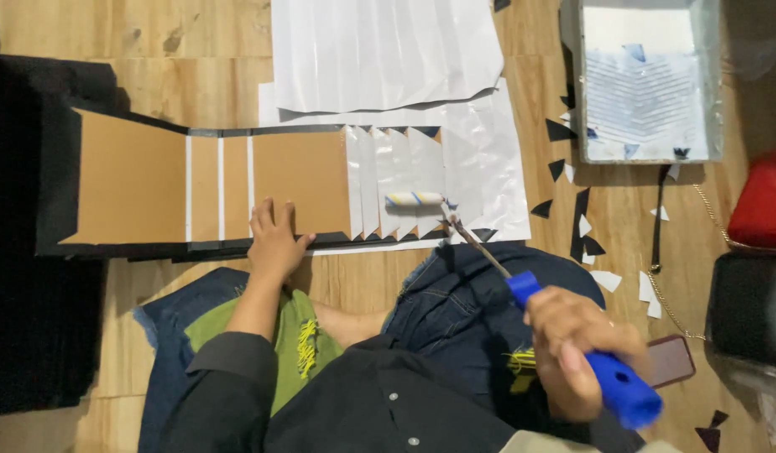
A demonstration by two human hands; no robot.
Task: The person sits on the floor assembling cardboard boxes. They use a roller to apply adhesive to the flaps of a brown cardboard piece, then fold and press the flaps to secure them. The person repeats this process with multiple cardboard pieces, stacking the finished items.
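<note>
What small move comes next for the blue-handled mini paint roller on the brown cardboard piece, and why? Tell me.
Probably draw the blue-handled mini paint roller leftward across the white folded tabs: its sleeve sits on their right end, while the left hand presses the brown cardboard piece flat and the right hand grips the handle.

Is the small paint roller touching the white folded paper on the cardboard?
Touching. In the head view the paint roller lies directly on the white folded paper with no gap visible, while the right hand grips its blue handle.
</note>
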